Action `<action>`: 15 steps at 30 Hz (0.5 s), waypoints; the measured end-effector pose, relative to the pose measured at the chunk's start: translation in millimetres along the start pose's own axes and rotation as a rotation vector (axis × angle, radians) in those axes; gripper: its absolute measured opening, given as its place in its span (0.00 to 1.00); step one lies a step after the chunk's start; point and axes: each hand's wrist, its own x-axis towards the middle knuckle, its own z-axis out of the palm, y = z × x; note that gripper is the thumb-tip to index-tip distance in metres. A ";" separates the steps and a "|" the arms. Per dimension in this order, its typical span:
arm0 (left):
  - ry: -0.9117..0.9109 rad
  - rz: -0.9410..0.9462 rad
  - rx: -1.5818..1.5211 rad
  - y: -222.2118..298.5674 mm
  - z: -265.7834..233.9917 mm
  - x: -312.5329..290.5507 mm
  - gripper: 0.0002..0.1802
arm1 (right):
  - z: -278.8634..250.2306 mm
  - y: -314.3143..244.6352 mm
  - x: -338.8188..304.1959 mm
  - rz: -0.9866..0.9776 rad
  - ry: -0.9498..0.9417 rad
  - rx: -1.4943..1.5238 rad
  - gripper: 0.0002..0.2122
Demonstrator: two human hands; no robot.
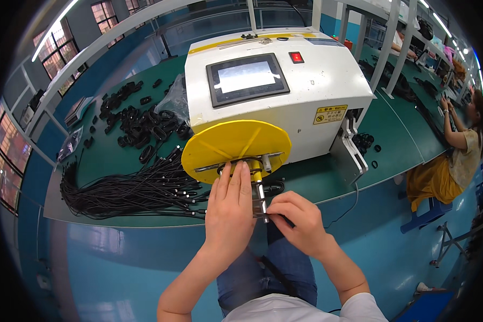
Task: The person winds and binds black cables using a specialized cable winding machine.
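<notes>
In front of the white machine point(284, 115) is a round yellow disc point(236, 140) with metal rods at its middle. My left hand point(231, 206) lies over the disc's lower part, its fingers stretched out and touching a loop of black cable point(240, 162) at the rods. My right hand point(300, 221) is closed in a pinch beside the end of a metal rod point(262, 201). A dark piece of the cable shows between its thumb and fingers. My left palm hides part of the winding rods.
Many straight black cables point(129, 190) lie bundled on the green table point(161, 96) at left, with coiled cables point(139, 126) behind them. The machine carries a screen point(247, 79) and a red switch point(296, 57). Another person point(456, 134) sits at far right.
</notes>
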 end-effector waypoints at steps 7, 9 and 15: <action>0.001 -0.013 -0.029 -2.9 -2.1 -1.1 0.45 | 1.8 3.6 0.0 -0.109 0.020 0.047 0.10; -0.060 -0.020 -0.080 -2.6 -12.0 -0.8 0.52 | 2.3 1.2 1.7 -0.141 0.003 0.069 0.10; 0.076 -0.079 -0.378 -20.7 -54.5 -17.1 0.49 | 3.4 0.0 2.5 -0.092 0.026 0.004 0.11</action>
